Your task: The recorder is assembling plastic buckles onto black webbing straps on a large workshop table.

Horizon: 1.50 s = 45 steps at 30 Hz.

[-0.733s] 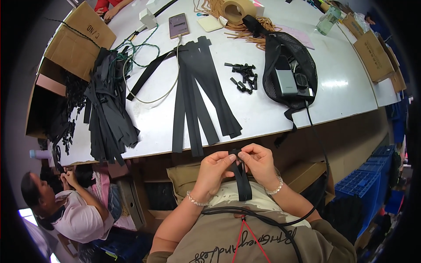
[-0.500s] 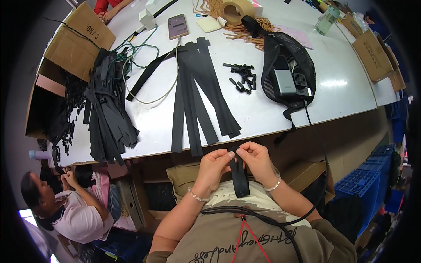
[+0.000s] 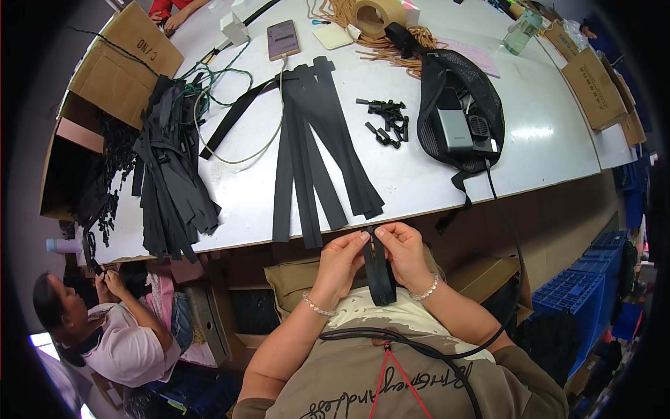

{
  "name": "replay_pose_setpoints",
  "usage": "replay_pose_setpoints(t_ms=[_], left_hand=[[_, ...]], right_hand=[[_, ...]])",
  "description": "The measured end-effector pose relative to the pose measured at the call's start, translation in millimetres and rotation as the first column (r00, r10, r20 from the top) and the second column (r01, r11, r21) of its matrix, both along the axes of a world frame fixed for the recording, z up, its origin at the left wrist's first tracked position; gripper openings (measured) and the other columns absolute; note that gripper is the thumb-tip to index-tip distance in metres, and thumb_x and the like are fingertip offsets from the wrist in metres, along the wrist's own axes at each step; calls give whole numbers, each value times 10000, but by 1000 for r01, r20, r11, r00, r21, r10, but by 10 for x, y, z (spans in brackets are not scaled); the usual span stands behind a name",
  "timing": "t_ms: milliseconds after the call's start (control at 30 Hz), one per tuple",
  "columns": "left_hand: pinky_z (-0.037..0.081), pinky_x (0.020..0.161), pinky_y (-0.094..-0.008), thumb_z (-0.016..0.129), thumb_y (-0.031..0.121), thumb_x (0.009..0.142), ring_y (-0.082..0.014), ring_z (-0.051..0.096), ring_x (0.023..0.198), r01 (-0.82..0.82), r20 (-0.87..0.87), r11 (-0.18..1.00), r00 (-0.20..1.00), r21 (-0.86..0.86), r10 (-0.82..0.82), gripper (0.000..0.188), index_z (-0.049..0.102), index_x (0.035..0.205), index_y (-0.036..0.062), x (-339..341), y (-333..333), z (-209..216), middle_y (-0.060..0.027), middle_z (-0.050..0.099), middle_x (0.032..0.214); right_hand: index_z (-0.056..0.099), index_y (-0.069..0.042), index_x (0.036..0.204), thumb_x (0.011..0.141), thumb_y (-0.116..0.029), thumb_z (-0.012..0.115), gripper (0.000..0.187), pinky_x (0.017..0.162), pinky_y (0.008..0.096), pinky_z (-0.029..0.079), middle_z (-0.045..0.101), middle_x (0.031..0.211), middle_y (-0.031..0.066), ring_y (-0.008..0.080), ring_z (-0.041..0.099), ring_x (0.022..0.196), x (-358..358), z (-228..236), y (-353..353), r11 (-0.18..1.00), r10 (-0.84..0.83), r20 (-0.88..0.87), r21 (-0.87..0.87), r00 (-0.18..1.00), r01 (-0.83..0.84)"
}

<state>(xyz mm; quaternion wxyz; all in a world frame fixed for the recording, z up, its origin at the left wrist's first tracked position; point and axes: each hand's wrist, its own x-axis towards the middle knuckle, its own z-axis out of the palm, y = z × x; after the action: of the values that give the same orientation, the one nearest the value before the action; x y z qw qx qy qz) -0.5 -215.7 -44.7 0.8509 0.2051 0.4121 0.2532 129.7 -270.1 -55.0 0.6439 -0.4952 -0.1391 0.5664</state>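
Note:
In front of my lap, just below the table's near edge, both hands pinch the upper end of a black strip (image 3: 377,276) that looks like a zipper tape. It hangs down in a loop, with a narrow gap between its two sides near the top. My left hand (image 3: 340,260) grips one side between thumb and fingers. My right hand (image 3: 405,255) grips the other, thumb tips close together. Similar flat black strips (image 3: 300,153) lie fanned out on the table ahead. Several small black pieces with tabs (image 3: 385,120) sit in a pile to their right.
A thick bundle of black strips (image 3: 171,181) and an open carton (image 3: 125,59) stand at left. A phone (image 3: 283,39) trails a white cable. A black mesh pouch (image 3: 460,105) holds a device, its cable running to me. A co-worker (image 3: 105,321) sits at left; blue crates (image 3: 579,286) stand at right.
My hands have risen slightly toward the table edge with the black strip. The strip's two sides now show a longer gap beneath my fingertips.

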Motion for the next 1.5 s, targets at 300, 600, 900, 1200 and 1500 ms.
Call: replay_pose_setpoints(t_ms=[300,600,900,1200,1500], left_hand=[[520,719,-237,603,88,877,-114,632,771,-58,31,998,998,-15,59,96,638,938,23,1,-21,-62,-57,661,881],[521,691,-229,607,86,874,-112,633,757,-64,37,997,997,-53,66,115,648,949,9,-15,4,-116,-65,667,890],[516,666,-221,618,103,869,-102,629,749,-78,58,996,995,-35,80,122,648,947,15,-21,27,-82,-54,667,871],[466,660,-173,658,31,827,-58,576,746,-109,-33,949,992,295,124,125,640,949,10,-57,-120,75,-22,647,863],[465,713,-193,645,-21,817,-69,574,793,-77,-57,864,991,498,122,97,648,911,1,-72,-145,174,-32,645,883]], right_hand=[[612,3,844,869,-62,600,70,478,171,406,602,694,7,43,506,528,-102,-17,5,994,-106,45,11,993,105],[614,-3,827,860,-48,610,56,492,166,390,595,703,-2,33,499,561,-234,0,60,972,-234,28,-12,972,235],[605,-7,841,867,-60,606,59,502,170,391,600,726,2,36,499,574,-211,-56,83,981,-184,-60,-73,981,180],[631,23,931,847,-22,617,96,618,175,465,629,809,21,48,573,703,31,282,-80,993,46,227,97,973,-70],[647,19,910,804,36,644,108,628,166,454,631,820,17,41,558,705,78,420,-147,987,60,343,117,938,-106]])
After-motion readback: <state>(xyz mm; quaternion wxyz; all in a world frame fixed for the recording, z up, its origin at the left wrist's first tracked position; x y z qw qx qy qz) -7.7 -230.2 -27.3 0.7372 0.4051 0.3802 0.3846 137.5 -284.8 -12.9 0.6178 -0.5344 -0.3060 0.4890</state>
